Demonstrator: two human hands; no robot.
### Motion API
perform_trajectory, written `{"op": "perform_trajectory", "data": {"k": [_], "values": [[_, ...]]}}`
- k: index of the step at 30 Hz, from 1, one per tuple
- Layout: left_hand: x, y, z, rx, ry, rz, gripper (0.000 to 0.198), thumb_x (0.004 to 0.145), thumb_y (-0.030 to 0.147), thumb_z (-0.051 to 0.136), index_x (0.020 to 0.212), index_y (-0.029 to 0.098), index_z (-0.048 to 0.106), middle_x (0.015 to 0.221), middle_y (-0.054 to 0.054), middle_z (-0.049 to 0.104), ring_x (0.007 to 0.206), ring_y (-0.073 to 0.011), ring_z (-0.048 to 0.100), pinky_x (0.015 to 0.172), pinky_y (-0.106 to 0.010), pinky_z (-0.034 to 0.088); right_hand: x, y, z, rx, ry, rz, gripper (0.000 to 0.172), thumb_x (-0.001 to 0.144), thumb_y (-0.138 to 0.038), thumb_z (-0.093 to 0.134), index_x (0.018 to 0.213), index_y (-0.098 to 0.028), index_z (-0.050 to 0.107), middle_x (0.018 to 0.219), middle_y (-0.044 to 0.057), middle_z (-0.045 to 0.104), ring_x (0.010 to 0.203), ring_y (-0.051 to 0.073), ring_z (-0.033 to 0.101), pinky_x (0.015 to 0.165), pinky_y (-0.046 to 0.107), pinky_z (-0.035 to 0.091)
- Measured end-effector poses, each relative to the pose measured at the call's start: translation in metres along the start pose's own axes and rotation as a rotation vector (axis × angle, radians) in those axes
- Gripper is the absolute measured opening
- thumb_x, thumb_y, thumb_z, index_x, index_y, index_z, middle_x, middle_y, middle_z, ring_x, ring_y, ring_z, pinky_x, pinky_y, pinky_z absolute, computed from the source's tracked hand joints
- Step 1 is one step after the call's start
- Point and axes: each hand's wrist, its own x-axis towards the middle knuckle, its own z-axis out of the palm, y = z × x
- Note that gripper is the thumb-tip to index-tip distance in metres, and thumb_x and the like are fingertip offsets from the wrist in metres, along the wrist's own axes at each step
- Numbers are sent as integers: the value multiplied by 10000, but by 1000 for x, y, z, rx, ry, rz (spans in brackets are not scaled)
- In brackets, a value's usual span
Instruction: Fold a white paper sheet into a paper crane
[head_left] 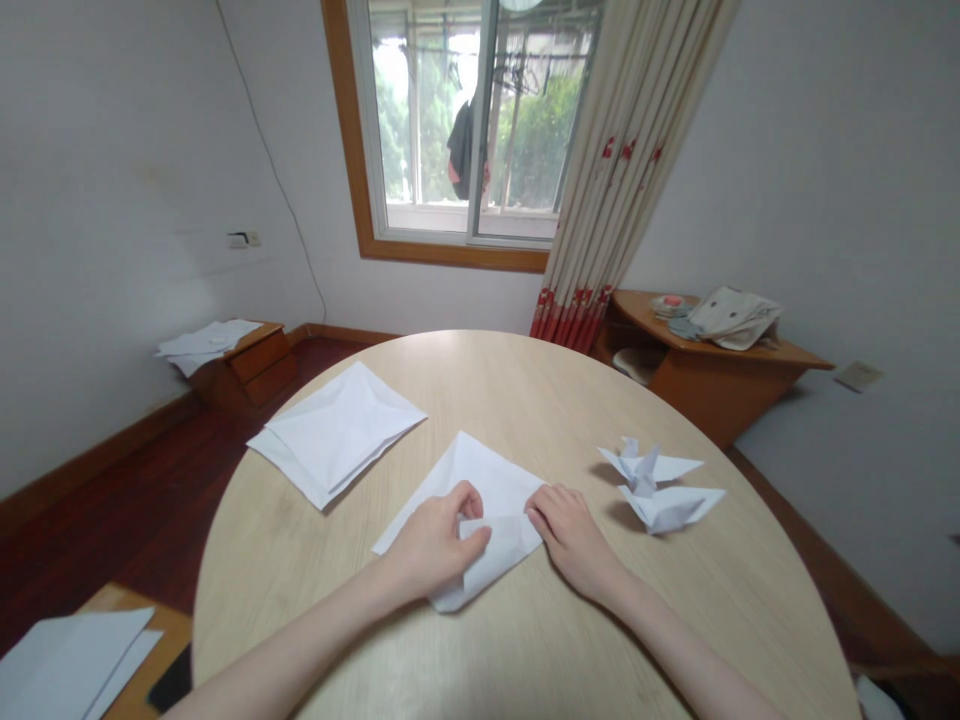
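head view | left hand (435, 545) is pinching the folded white paper sheet (487, 480), fingers curled over a crease, near centre on the round wooden table (525, 400) | right hand (574, 540) is staying open — fingertips touching the sheet's right edge, holding nothing | two paper cranes (649, 490) are sitting off to the right

Daylit from window (465, 120), edges somewhat warped.

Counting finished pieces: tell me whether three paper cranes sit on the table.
No, only two paper cranes sit on the round table.
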Motion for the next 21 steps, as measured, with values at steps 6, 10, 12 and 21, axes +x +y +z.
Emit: {"op": "perform_trajectory", "data": {"k": [6,10,12,21], "values": [[3,-6,-7,-14,-91,276,328,664,118,539,947,222,669,1068,-20,660,972,-200,596,904,-316,432,-1,-3,1,48,-78,-72,235,994,-193,319,849,-216,502,877,42,599,865,206,527,823,387,384],[1,-8,-9,71,-244,373,398,657,91,546,959,259,742,1084,-8,663,993,-213,592,965,-352,403,-1,-6,-1,96,-123,-111,229,996,-210,334,844,-216,506,887,39,599,871,204,534,819,372,399],[0,-7,-8,91,-278,364,415,677,91,564,1010,259,745,1070,-21,649,991,-210,590,959,-345,413,-1,-8,-3,140,-142,-124,227,994,-216,337,843,-216,507,890,41,596,873,205,531,823,375,402],[0,-9,-8,157,-320,344,294,898,300,593,1176,275,685,1048,-62,591,976,-208,579,929,-348,447,-2,-17,-12,157,-152,-123,189,968,-197,377,834,-215,509,933,54,579,903,214,515,825,377,404]]}}
